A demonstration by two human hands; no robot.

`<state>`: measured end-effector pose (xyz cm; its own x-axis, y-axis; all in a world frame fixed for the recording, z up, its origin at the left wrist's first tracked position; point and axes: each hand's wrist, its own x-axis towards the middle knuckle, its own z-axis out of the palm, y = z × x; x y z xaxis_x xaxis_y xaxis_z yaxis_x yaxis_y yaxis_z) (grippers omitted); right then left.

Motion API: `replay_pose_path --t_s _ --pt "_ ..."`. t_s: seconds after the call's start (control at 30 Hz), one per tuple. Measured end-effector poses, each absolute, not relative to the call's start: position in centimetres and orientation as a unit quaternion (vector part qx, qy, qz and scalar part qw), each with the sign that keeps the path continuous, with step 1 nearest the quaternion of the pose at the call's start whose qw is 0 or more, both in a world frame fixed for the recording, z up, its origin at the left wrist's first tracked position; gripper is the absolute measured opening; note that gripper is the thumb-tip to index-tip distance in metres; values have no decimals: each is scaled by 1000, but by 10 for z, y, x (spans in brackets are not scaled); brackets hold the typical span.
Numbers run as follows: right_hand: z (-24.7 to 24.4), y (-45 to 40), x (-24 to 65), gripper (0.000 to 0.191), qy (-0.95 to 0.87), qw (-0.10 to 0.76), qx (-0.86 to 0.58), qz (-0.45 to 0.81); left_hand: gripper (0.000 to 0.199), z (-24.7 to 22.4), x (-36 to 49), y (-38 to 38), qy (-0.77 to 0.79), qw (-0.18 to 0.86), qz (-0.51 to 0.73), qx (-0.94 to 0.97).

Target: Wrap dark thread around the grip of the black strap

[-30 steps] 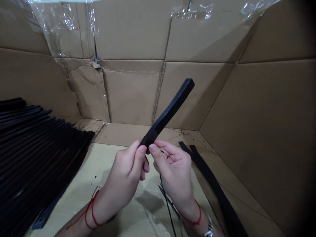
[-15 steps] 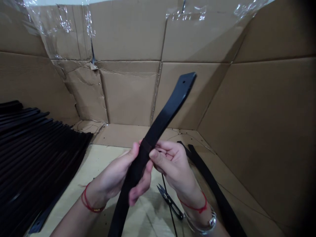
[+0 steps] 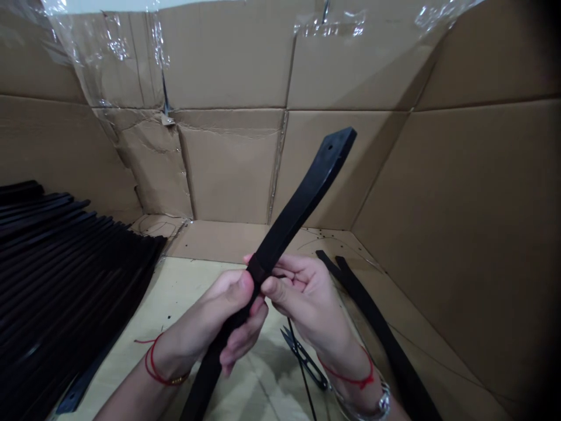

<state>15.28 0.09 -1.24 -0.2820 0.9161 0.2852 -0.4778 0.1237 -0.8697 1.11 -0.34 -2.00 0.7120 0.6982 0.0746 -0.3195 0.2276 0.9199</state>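
while hands (image 3: 205,316) grip a strip (image 3: 298,210) (black); more strips (image 3: 74,257) lie in the carton (image 3: 464,234)

Head view, as received at my remote station: moderately dim, even indoor light, apparently from above, its source out of frame. Bright glare marks the creases of the clear plastic film (image 3: 118,47) along the top, and a small glint sits on the metal wristband (image 3: 384,403). A soft, diffuse shadow (image 3: 267,374) falls on the tabletop (image 3: 184,292). The black rubber strip (image 3: 302,204) stays fairly sharp, with a faint sheen; the stack of black strips (image 3: 65,275) at left sinks into near-uniform darkness. Wide-angle distortion bows the cardboard wall (image 3: 228,64) towards the frame edges, and the right margin darkens into heavy vignetting.
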Motion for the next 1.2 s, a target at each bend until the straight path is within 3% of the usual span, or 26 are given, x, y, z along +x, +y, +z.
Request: replay_pose_path --t_s 0.2,0.37,0.57,0.7,0.8,1.03,1.2 --pt "-9 -1 151 28 -497 605 -304 543 37 -10 14 -12 443 481 433 621" --pt "-11 -3 148 7 -506 614 -242 556 40 -6 19 -16 391 570 449 566" --pt "-20 1 151 7 -507 628 -213 551 43 -13 19 -8 244 759 415 439" --pt "-15 -2 153 4 -526 621 -207 544 41 -16 11 -2 177 821 357 409" --pt "-10 -6 152 5 -530 633 -224 518 45 -17 8 0 158 834 342 404" --pt "-12 -6 154 8 -522 596 -181 583 53 -21 10 -1 63 878 279 384" --pt "-15 -3 152 10 -495 655 -275 500 57 -18 14 3 265 750 367 482"
